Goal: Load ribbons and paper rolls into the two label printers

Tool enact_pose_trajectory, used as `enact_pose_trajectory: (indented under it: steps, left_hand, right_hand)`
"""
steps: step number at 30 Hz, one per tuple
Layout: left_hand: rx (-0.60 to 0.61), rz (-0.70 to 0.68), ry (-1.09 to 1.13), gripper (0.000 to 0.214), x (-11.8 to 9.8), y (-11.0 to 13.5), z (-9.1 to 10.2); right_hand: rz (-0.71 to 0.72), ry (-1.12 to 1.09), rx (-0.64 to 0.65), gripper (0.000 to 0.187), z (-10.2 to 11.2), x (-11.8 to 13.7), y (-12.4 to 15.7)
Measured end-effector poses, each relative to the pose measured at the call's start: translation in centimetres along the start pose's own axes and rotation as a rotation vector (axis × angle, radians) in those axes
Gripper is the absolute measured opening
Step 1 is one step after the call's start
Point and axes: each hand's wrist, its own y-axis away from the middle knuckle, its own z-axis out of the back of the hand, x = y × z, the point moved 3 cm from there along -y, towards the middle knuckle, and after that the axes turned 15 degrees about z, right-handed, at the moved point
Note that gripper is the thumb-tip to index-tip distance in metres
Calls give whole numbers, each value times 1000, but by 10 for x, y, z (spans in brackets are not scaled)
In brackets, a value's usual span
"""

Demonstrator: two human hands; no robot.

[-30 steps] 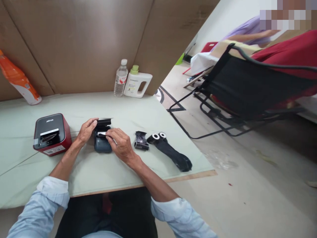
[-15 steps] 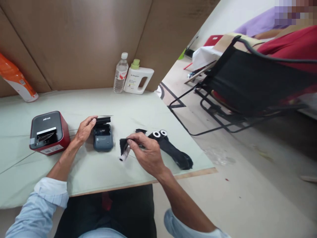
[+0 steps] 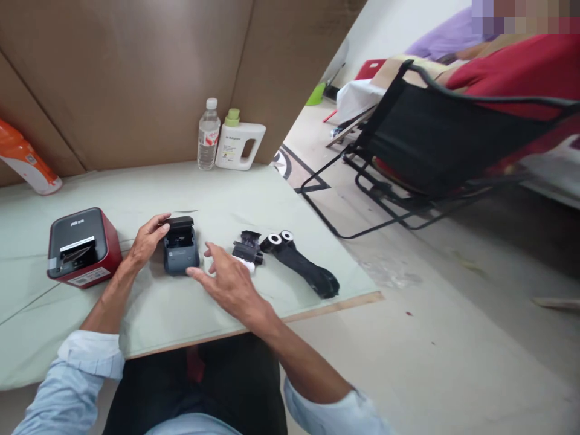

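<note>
My left grip (image 3: 147, 238) holds the grey printer (image 3: 181, 252) by its left side, fingers curled against the black lid at its far end. The printer sits on the pale green surface (image 3: 149, 308), about mid-width and close in front of me. My right grip (image 3: 226, 281) is released, with fingers spread and nothing in it. It lies low just right of the printer, the forefinger pointing at the printer's near right corner. I cannot tell whether the palm touches the surface.

Right of the printer, just beyond my right fingertips, lies a small black-wrapped roll (image 3: 247, 249). Further right lies a long black bag (image 3: 303, 272) with two white-cored rolls at its open end. Left of the printer stands a red printer (image 3: 81, 246). Well behind the grey printer, against the cardboard wall, stand a water bottle (image 3: 208, 134) and a white jug (image 3: 238, 145).
</note>
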Motion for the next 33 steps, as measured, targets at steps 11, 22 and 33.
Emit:
enact_pose_trajectory:
  steps: [11, 22, 33]
  left_hand:
    - [21, -28, -149, 56, 1, 1, -2]
    - [14, 66, 108, 76, -24, 49, 6]
    - [101, 7, 605, 67, -22, 156, -28]
  right_hand:
    - [-192, 108, 21, 113, -68, 20, -18]
    - [-3, -273, -160, 108, -45, 19, 4]
    - [-70, -872, -69, 107, 7, 48, 60]
